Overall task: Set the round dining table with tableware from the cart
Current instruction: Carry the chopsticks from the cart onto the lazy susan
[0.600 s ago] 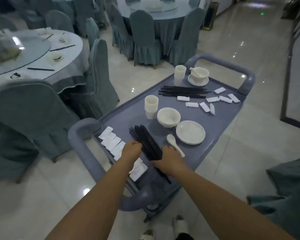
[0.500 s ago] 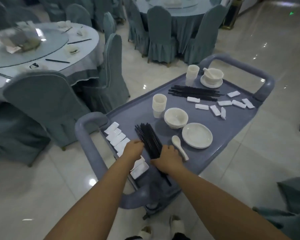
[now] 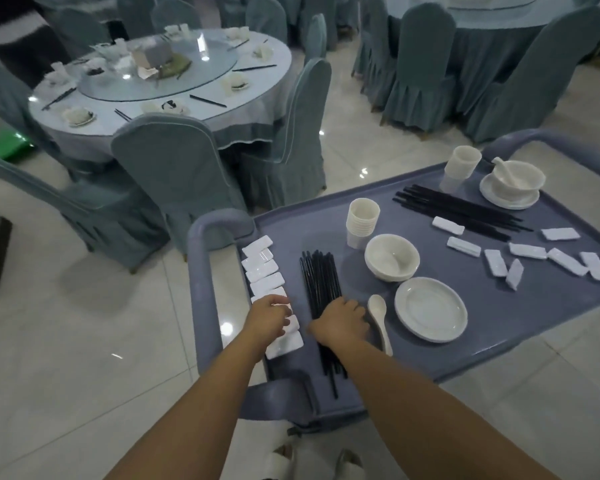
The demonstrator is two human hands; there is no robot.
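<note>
On the grey-blue cart (image 3: 499, 327) a bundle of black chopsticks (image 3: 317, 275) lies beside a row of white chopstick rests (image 3: 260, 265). My left hand (image 3: 269, 317) lies over the near end of that row, fingers curled onto one rest. My right hand (image 3: 340, 320) sits knuckles-up on the chopstick bundle, fingers curled round it. To the right lie a white spoon (image 3: 378, 310), a plate (image 3: 430, 308), a bowl (image 3: 392, 256) and a stack of cups (image 3: 361, 220). The round table (image 3: 257, 109), partly set, stands far left.
More chopsticks (image 3: 458, 209), scattered rests (image 3: 530, 251), another cup stack (image 3: 461, 164) and a bowl on a saucer (image 3: 515, 181) fill the cart's far end. Covered chairs (image 3: 174, 168) ring the table between it and the cart. Another table stands top right.
The view has swung left, bringing the round table into fuller sight. My left hand has shifted a little left onto the rests. My right hand stays on the chopsticks.
</note>
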